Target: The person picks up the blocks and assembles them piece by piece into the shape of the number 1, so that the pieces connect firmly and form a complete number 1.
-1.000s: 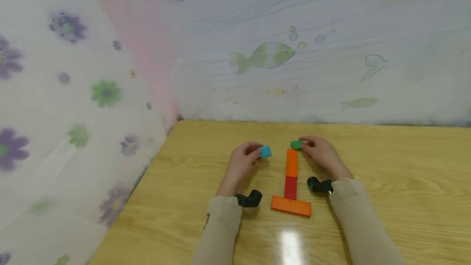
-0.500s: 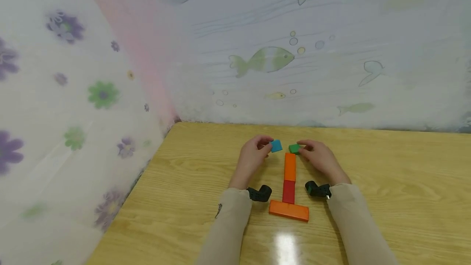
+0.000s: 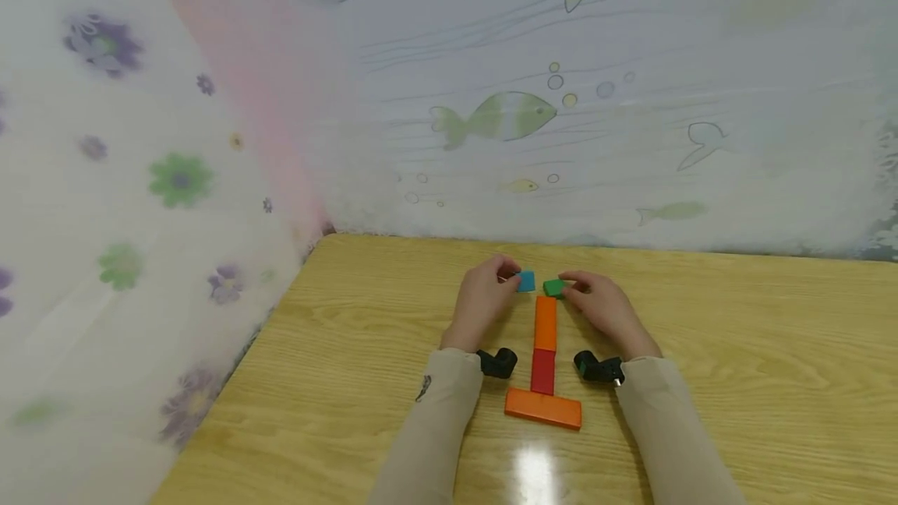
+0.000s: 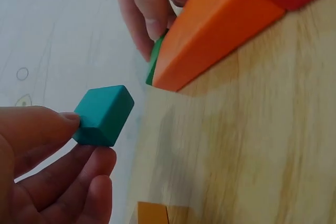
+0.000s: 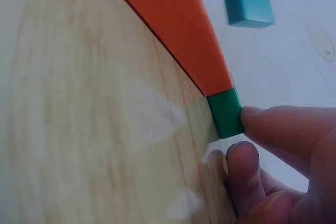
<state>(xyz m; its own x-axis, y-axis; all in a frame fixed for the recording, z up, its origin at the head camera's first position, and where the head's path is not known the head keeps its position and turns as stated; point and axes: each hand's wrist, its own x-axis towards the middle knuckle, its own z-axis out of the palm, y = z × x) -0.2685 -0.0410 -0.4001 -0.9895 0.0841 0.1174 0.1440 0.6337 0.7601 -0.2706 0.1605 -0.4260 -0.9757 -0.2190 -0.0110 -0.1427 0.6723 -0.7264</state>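
Note:
My left hand (image 3: 482,301) pinches a blue block (image 3: 526,281) between thumb and fingers; in the left wrist view that block (image 4: 102,114) appears raised off the table. My right hand (image 3: 602,304) holds a small green block (image 5: 227,114) with thumb and fingertips, on the table at the far end of a long orange block (image 3: 546,323). In the right wrist view the green block meets the orange one's end. Nearer me, a red block (image 3: 543,371) continues the line. A second orange block (image 3: 543,408) lies crosswise at its near end.
The wooden table (image 3: 765,365) runs back to a wall (image 3: 617,170) painted with fish. A flowered wall (image 3: 175,256) stands at left. Black wrist devices (image 3: 500,363) sit on both wrists. Part of an orange-yellow block (image 4: 152,213) shows low in the left wrist view.
My left hand has carried the blue block rightward, closer to the green one. The right hand has brought the green block slightly nearer the orange block's far end. The head view has shifted a little.

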